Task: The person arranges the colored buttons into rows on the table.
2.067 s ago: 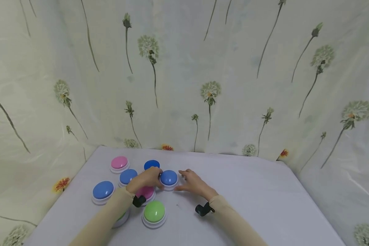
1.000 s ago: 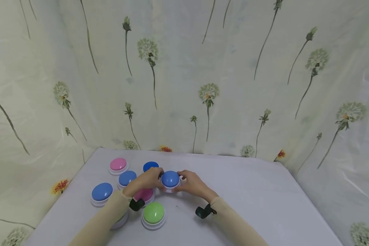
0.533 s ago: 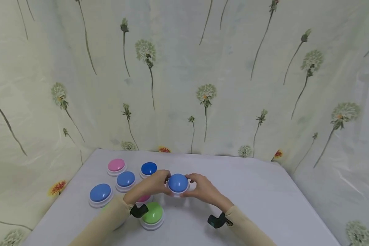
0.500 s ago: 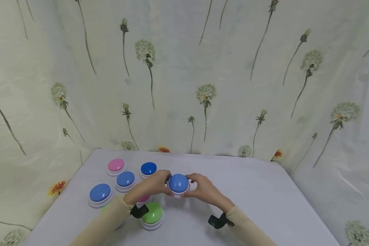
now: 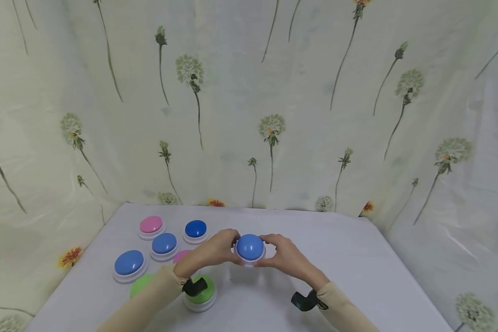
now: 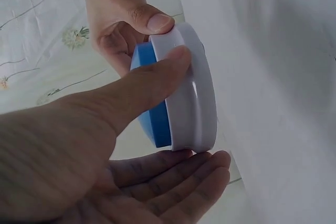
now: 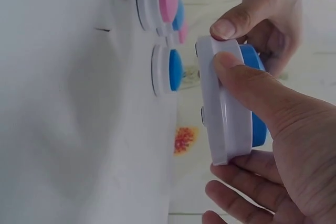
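A round push button [image 5: 250, 246] with a blue dome and white base is lifted off the table, dome facing up. My left hand [image 5: 217, 251] grips its left side, while my right hand [image 5: 290, 260] grips the right. In the left wrist view, the left thumb presses the white base [image 6: 191, 98] and the fingers support the opposite edge. The right wrist view shows the right thumb on the base [image 7: 226, 108] too, with small feet on the underside. A gap separates the button from the tabletop.
On the white table [image 5: 336, 258], left of the hands, stand several more buttons: dark blue [image 5: 196, 228], pink [image 5: 151, 224], blue [image 5: 164, 243], another blue [image 5: 128, 263] and green [image 5: 202, 291]. My left arm partly covers another green [image 5: 140, 283] and another pink one [image 5: 180, 256]. Behind hangs a dandelion-print curtain [image 5: 232, 92].
Both hands closed on the blue button, raised it from the table and carried it to the right. The other buttons stayed in place while the head view turned slightly right.
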The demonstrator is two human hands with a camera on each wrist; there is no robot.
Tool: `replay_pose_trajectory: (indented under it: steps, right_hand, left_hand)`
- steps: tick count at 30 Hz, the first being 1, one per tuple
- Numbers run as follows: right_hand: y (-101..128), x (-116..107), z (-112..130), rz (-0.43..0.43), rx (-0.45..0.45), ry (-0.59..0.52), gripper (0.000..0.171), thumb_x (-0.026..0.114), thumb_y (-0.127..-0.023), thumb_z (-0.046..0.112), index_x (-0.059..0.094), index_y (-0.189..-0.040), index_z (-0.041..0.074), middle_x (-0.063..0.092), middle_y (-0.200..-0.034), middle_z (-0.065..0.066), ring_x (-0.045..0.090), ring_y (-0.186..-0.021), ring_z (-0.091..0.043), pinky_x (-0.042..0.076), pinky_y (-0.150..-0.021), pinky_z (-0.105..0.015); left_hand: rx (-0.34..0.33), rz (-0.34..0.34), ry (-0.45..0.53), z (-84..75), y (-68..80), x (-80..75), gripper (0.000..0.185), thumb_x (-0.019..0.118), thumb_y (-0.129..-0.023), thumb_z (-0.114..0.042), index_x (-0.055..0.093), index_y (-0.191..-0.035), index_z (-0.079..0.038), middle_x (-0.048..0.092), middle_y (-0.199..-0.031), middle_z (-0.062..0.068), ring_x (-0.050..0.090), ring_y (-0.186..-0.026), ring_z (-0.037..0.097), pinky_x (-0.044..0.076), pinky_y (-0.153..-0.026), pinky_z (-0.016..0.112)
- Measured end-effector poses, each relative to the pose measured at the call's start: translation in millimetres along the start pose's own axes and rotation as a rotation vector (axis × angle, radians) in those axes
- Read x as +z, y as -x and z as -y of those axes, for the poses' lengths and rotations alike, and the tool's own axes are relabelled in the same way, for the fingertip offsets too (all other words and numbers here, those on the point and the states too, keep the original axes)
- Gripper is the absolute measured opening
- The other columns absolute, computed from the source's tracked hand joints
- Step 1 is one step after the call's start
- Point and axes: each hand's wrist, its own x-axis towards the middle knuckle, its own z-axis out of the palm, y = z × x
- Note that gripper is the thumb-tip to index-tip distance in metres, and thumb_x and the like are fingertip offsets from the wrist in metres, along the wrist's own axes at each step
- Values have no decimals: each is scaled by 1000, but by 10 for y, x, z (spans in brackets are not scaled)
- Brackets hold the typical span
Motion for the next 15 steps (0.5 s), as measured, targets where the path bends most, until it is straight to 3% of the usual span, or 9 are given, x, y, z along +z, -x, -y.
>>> replay_pose_trajectory:
  steps: [15]
  right_hand:
    - [-279,13,-357,36,36,-2,74,83,-69,46,61,-129,9,65,-125,-6,57,-117,-30,48,-97,-51]
  left_hand:
    - [-47,7,-51,86,-439,86,60,87,-70,-20,59,-118,1,65,-111,13,62,-101,24,54,-91,41]
